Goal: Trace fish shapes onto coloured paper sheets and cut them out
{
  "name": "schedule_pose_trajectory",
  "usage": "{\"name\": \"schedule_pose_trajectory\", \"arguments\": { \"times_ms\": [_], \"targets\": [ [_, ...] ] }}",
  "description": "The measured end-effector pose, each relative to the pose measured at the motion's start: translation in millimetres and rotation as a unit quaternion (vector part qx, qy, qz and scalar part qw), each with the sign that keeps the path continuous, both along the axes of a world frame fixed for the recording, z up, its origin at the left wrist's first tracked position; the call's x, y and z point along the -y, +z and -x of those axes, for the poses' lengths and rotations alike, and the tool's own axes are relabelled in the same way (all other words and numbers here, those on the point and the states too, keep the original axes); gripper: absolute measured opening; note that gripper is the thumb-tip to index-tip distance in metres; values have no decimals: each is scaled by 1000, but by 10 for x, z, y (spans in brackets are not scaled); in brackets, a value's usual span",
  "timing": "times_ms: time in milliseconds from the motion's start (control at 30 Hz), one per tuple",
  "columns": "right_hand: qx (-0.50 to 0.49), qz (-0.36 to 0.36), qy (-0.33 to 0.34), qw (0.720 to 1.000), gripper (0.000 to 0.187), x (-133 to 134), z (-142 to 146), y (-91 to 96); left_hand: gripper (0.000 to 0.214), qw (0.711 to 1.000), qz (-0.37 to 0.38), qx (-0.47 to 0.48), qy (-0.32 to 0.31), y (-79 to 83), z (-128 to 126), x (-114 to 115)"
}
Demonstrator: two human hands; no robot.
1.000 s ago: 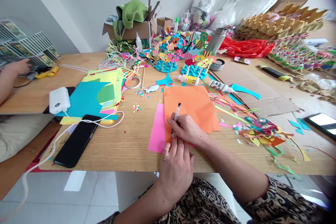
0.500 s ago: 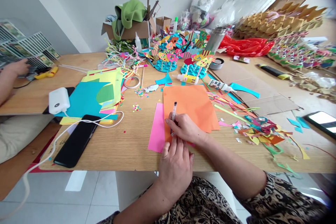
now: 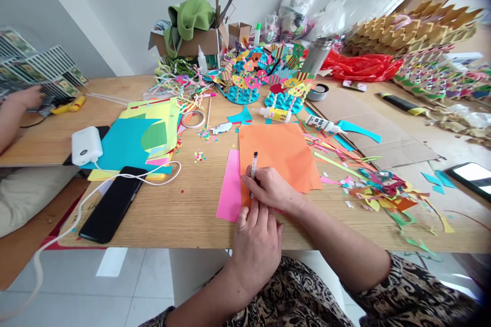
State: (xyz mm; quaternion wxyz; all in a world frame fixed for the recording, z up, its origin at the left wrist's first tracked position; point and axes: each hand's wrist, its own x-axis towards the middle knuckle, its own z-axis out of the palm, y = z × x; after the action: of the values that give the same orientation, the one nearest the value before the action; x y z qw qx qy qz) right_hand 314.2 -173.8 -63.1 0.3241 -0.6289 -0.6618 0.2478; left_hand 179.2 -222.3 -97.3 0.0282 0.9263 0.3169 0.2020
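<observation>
Pinched in my right hand (image 3: 270, 187) is a pen (image 3: 253, 163) with a clear barrel and a dark end, held nearly upright over orange paper (image 3: 278, 148). Its tip is hidden behind the fingers. My left hand (image 3: 258, 232) lies flat on the near edge of the orange paper, fingers stretched out, just below the right hand. A strip of pink paper (image 3: 229, 186) sticks out from under the orange sheet on the left. Beyond the sheet lie two glue bottles, one with a yellow label (image 3: 276, 114) and one with a white label (image 3: 321, 123).
Left are a black phone (image 3: 112, 205), a white power bank (image 3: 86, 146) with a cable, and stacked coloured paper (image 3: 125, 138). Paper scraps (image 3: 387, 191) and a utility knife (image 3: 401, 103) lie right. Paper fish decorations (image 3: 284, 89) stand behind. Another person's hand (image 3: 28, 98) is far left.
The pen's top end has tilted very slightly to the left and down. Both hands stay in nearly the same place.
</observation>
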Motion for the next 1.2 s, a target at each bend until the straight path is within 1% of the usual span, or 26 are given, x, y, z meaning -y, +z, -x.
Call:
{"name": "schedule_pose_trajectory", "arguments": {
  "times_ms": [200, 500, 767, 967, 1067, 1133, 1200],
  "targets": [
    [26, -19, 17, 999, 28, 20, 14, 26, 24, 1000, 6, 0, -7, 5, 1, 1],
    [39, -23, 20, 999, 28, 35, 20, 51, 22, 1000, 10, -2, -7, 13, 5, -6],
    [6, -14, 18, 1000, 28, 45, 7, 54, 25, 1000, 7, -1, -7, 4, 5, -7],
    [14, -19, 19, 1000, 27, 45, 14, 50, 25, 1000, 11, 4, -11, 12, 5, -8],
    [24, -19, 19, 999, 29, 46, 17, 46, 25, 1000, 15, 3, -11, 15, 7, -6],
    [11, -17, 19, 1000, 30, 47, 11, 40, 27, 1000, 13, 2, -9, 7, 8, -5],
    [-40, -24, 5, 999, 30, 47, -8, 36, 31, 1000, 2, 2, -7, -8, 8, -5]
  ]
}}
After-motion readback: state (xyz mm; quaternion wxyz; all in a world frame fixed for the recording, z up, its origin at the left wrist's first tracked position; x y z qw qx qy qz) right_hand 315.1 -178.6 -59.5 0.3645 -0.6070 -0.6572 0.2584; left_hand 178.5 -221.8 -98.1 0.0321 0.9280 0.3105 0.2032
